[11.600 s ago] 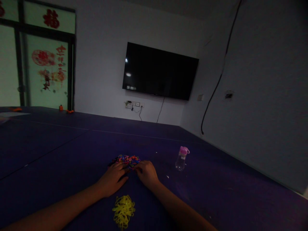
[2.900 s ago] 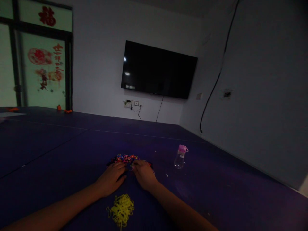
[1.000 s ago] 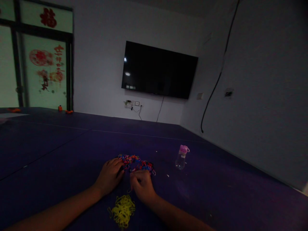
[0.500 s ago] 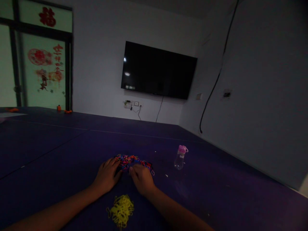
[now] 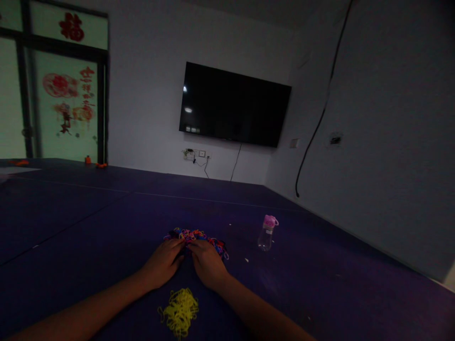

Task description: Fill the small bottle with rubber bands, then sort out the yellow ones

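A heap of small multicoloured rubber bands (image 5: 199,234) lies on the purple tabletop, partly covered by both hands. My left hand (image 5: 164,263) rests at the near left side of the heap, fingers stretched over it and thumb held apart. Close beside it, my right hand (image 5: 208,263) is at the heap's near edge, its fingers bent inward and closed. Whatever its fingertips may hold is too small and dark to make out. Nearer to me, between my forearms, sits a separate pile of yellow rubber bands (image 5: 180,310).
A clear bottle with a pink lid (image 5: 265,237) stands to the right of the heap. Small white scraps (image 5: 246,260) lie near it. Orange objects (image 5: 101,166) are at the table's far left. A television (image 5: 234,104) hangs on the wall beyond.
My left hand has shifted slightly toward the right and nearer to me, uncovering the heap's left end. The fingertips of both hands are now closer together.
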The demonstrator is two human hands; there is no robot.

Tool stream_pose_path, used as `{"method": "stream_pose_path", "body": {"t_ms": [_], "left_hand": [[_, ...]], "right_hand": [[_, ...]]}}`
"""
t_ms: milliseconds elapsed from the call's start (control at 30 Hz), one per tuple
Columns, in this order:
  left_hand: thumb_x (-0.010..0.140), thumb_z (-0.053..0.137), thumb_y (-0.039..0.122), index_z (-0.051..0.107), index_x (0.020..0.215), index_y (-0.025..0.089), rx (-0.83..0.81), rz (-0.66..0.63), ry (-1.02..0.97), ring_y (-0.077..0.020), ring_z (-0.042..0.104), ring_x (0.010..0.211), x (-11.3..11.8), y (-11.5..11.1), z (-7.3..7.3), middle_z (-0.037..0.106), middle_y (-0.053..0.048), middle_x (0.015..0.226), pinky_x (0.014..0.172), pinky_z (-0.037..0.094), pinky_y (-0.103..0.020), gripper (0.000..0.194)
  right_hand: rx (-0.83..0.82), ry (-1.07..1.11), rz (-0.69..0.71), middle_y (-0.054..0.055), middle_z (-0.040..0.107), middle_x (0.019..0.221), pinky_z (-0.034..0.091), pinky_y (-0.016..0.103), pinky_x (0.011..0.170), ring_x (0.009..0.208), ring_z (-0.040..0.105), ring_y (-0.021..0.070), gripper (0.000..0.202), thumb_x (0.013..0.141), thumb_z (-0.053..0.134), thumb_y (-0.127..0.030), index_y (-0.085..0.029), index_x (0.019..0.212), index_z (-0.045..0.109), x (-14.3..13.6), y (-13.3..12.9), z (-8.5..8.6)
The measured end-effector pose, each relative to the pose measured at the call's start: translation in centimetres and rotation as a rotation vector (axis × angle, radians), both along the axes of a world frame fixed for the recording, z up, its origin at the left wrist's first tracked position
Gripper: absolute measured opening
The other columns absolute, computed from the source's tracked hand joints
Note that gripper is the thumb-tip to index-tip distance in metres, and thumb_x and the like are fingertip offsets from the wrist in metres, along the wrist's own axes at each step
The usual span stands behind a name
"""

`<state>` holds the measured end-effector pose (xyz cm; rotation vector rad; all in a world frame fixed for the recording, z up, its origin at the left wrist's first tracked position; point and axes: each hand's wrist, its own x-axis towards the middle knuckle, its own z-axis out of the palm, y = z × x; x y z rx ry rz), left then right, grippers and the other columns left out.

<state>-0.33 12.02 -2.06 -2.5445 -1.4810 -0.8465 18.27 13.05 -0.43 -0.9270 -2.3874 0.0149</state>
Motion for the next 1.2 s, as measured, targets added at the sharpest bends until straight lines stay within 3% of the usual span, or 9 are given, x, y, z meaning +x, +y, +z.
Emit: {"method": "stream_pose_path", "body": {"t_ms": [133,233,433,733,967,1200], "left_hand": [[0.085,0.045,0.016,0.056,0.124,0.021,-0.01,-0.154,-0.013,-0.0226,0.052,0.119,0.5,-0.5,0.6,0.059,-0.008,0.127,0.103,0.039,-0.041,0.041],[0.085,0.043,0.012,0.052,0.129,0.022,-0.042,-0.189,-0.02,-0.0209,0.05,0.121,0.7,-1.0,1.1,0.058,-0.007,0.13,0.105,0.038,-0.04,0.046],[0.087,0.04,0.017,0.055,0.124,0.018,-0.028,-0.102,-0.042,-0.0203,0.051,0.12,0.8,-1.0,1.0,0.058,-0.009,0.129,0.103,0.04,-0.038,0.04],[0.087,0.046,0.027,0.061,0.116,0.018,0.065,0.13,0.061,-0.0262,0.055,0.115,0.2,-0.7,0.5,0.063,-0.011,0.121,0.104,0.036,-0.048,0.034],[0.089,0.045,0.032,0.051,0.129,0.021,0.045,0.069,0.064,-0.0278,0.045,0.127,0.0,0.0,-0.1,0.053,-0.011,0.135,0.106,0.032,-0.052,0.042],[0.091,0.043,0.041,0.049,0.132,0.022,-0.051,0.052,0.068,-0.0306,0.038,0.132,-0.1,0.5,-0.2,0.053,-0.012,0.135,0.105,0.029,-0.055,0.045]], "right_hand": [[-0.014,-0.034,-0.03,0.01,0.062,0.12,0.042,0.034,0.096,0.113,0.054,0.0211,0.04,0.084,0.042,-0.007,-0.017,0.118,0.061,0.0,0.1,0.1],[-0.025,-0.039,-0.097,0.01,0.061,0.122,0.04,0.036,0.099,0.116,0.053,0.023,0.041,0.084,0.042,-0.008,-0.017,0.12,0.06,0.1,0.0,0.3],[-0.019,-0.035,-0.144,0.01,0.056,0.13,0.037,0.042,0.102,0.122,0.048,0.025,0.041,0.088,0.043,-0.015,-0.019,0.127,0.054,0.1,0.4,-0.3],[-0.067,-0.053,-0.137,0.011,0.059,0.126,0.035,0.042,0.104,0.122,0.048,0.0251,0.036,0.09,0.041,-0.017,-0.016,0.121,0.059,0.2,1.0,-0.6],[-0.078,0.022,-0.199,0.011,0.064,0.117,0.04,0.039,0.098,0.113,0.056,0.0235,0.035,0.088,0.039,-0.012,-0.017,0.114,0.062,0.3,1.0,0.0],[-0.039,-0.052,-0.157,0.009,0.05,0.137,0.034,0.045,0.105,0.13,0.04,0.0253,0.04,0.092,0.04,-0.022,-0.021,0.131,0.051,0.4,0.8,0.0]]}}
